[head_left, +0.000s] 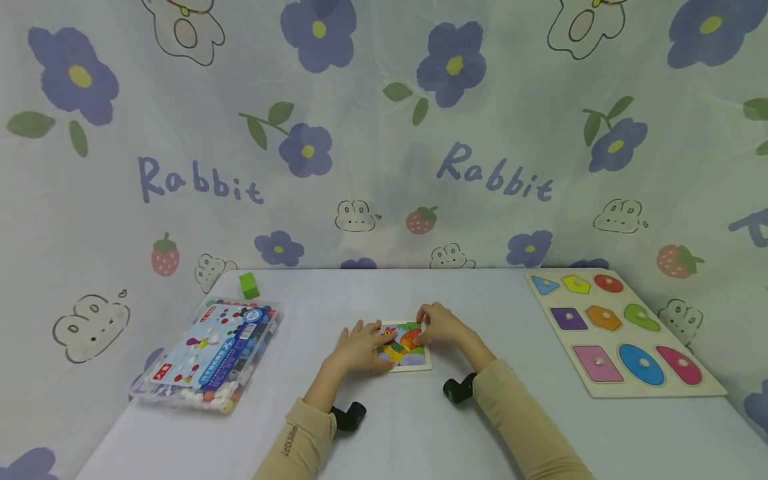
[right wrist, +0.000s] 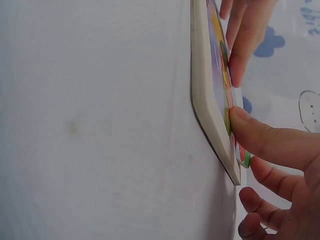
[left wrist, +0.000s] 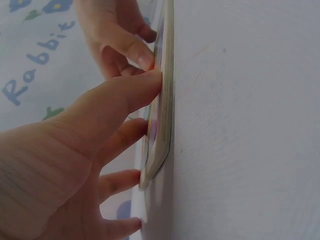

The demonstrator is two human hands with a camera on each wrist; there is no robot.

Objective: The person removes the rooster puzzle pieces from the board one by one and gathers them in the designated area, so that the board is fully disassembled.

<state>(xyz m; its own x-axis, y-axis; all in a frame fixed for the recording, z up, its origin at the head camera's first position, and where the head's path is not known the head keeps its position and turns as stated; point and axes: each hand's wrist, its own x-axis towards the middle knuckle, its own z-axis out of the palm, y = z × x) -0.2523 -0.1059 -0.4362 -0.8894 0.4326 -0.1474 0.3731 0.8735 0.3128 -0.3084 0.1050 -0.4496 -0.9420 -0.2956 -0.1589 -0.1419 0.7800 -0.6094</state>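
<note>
A small picture puzzle (head_left: 414, 360) in a pale wooden frame lies flat on the white table, showing a colourful cartoon animal. My left hand (head_left: 359, 348) rests on its left side with fingers spread. In the left wrist view the thumb (left wrist: 145, 85) touches the picture near the frame's edge. At the upper right corner my right hand (head_left: 443, 325) pinches a puzzle piece (right wrist: 244, 156) with a green edge between thumb and index finger. That piece sits slightly raised and tilted over the frame in the right wrist view. Its picture is mostly hidden by the fingers.
On the left lies a clear plastic box (head_left: 204, 353) of small coloured parts with a blue printed sheet. Behind it stands a green cube (head_left: 249, 285). A wooden shape board (head_left: 624, 333) with knobbed pieces lies on the right. Behind the table hangs a printed curtain (head_left: 372, 133).
</note>
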